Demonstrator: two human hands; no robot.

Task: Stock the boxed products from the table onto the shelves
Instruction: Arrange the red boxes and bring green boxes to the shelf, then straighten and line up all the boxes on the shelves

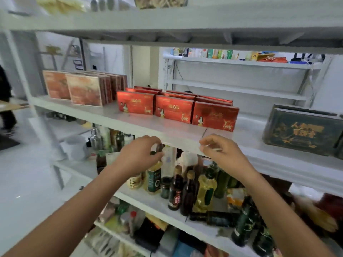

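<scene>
Several red boxes (172, 108) stand in rows on the white middle shelf (167, 130), the rightmost front one (215, 115) nearest the shelf's front edge. To their left stand several orange-brown boxes (85, 91). A dark green box (302, 130) sits at the right of the same shelf. My left hand (141, 154) and my right hand (220, 153) hover just below and in front of the shelf's front edge, fingers loosely curled and apart, holding nothing.
Under the hands, the lower shelf (154, 201) is crowded with bottles of oil and sauce (176, 188). A white pitcher (77, 147) stands at its left. More goods fill the bottom and top shelves. Another white rack (241, 62) stands behind. White floor lies at the left.
</scene>
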